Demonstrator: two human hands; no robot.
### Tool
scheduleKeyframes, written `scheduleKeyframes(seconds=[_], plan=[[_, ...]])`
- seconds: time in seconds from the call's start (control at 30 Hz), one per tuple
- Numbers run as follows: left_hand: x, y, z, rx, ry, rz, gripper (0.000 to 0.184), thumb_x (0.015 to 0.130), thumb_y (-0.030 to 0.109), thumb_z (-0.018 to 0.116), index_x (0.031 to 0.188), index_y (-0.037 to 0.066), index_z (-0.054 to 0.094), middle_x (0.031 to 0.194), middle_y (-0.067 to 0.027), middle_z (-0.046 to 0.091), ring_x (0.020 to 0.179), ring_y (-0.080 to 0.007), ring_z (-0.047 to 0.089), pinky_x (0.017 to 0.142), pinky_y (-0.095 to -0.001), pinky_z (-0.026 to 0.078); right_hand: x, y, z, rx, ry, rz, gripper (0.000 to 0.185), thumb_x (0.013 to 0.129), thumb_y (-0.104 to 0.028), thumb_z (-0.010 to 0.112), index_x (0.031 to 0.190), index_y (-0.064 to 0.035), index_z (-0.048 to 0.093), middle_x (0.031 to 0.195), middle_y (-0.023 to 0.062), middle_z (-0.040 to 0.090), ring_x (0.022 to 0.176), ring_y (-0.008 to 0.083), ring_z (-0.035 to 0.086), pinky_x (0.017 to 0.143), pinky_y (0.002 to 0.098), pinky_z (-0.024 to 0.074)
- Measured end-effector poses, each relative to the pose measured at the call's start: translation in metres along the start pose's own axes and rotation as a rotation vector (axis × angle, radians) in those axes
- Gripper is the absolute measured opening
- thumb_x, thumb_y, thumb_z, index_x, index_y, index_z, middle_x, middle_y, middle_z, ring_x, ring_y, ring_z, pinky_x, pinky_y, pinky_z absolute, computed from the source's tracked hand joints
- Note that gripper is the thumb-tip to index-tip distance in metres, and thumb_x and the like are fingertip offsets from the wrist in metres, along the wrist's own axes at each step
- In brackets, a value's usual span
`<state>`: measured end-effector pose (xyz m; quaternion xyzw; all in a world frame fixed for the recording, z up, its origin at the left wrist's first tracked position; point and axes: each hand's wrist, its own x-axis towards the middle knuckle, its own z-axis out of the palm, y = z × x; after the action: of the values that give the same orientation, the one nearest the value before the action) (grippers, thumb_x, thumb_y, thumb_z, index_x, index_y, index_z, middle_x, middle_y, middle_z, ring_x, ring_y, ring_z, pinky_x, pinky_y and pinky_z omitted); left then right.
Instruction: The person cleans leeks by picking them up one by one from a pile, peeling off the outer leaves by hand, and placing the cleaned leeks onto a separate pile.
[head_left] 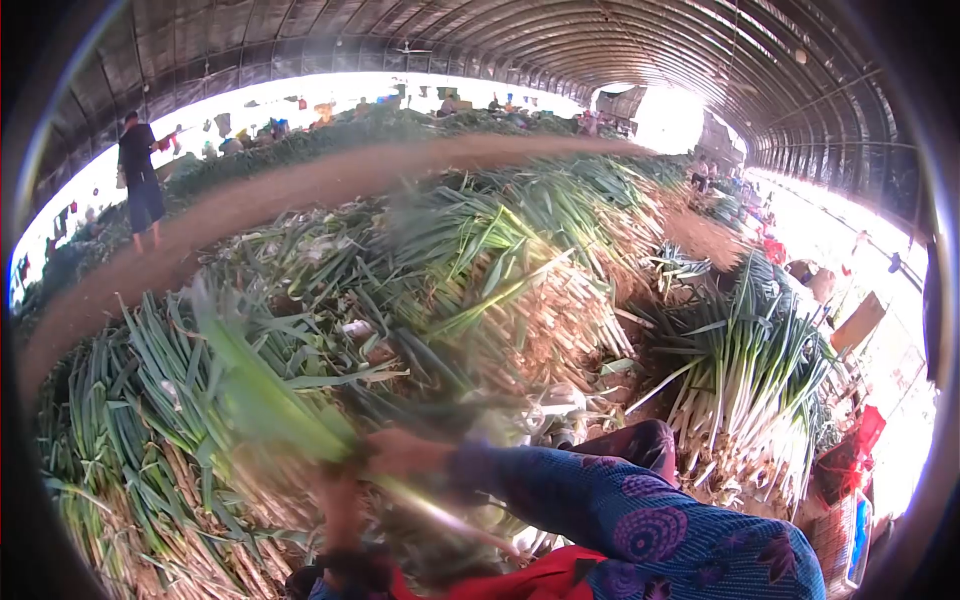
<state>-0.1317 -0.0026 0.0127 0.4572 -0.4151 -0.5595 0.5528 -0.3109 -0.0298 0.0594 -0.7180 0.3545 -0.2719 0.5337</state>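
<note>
A leek (290, 415) with long green leaves is blurred by motion at the lower left of centre. My left hand (338, 505), also blurred, is closed on it from below. From the right, my right hand (402, 453) reaches in with its fingers closed on the same leek, near my left hand. A pale stalk (440, 516) runs from between the hands towards the lower right. Finger details are smeared. Under and left of the hands lies a thick pile of leeks (160, 400), leaves upward and roots towards me.
More leeks (560, 300) lie heaped ahead, and a fanned bundle (745, 385) stands at the right. Red netting (865, 435) is at the far right. A person (140, 180) stands on the dirt path (300, 190) at the left. Other people sit far back.
</note>
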Motion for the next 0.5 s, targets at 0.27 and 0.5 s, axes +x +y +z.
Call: scheduleKeyframes(seconds=[0.27, 0.5], plan=[[-0.017, 0.021, 0.016, -0.096, -0.008, 0.015, 0.03, 0.089, 0.02, 0.065, 0.115, 0.006, 0.058, 0.1, -0.0029, 0.064, 0.08, -0.0128, 0.062, 0.06, -0.0235, 0.05, 0.006, 0.041, 0.018, 0.032, 0.24, 0.118, 0.036, 0.079, -0.024, 0.054, 0.106, -0.0004, 0.059, 0.077, 0.0038, 0.058, 0.064, 0.0122, 0.054, 0.053, 0.0293, 0.0442], [-0.022, 0.035, 0.014, -0.129, -0.088, -0.013, 0.027, 0.091, 0.019, 0.064, 0.114, 0.007, 0.058, 0.097, -0.0011, 0.062, 0.078, -0.0113, 0.059, 0.061, -0.0245, 0.046, -0.037, 0.023, 0.017, 0.43, 0.078, 0.151, 0.029, 0.091, -0.031, 0.054, 0.097, -0.0042, 0.06, 0.079, 0.0047, 0.061, 0.064, 0.0128, 0.057, 0.054, 0.0281, 0.0458]])
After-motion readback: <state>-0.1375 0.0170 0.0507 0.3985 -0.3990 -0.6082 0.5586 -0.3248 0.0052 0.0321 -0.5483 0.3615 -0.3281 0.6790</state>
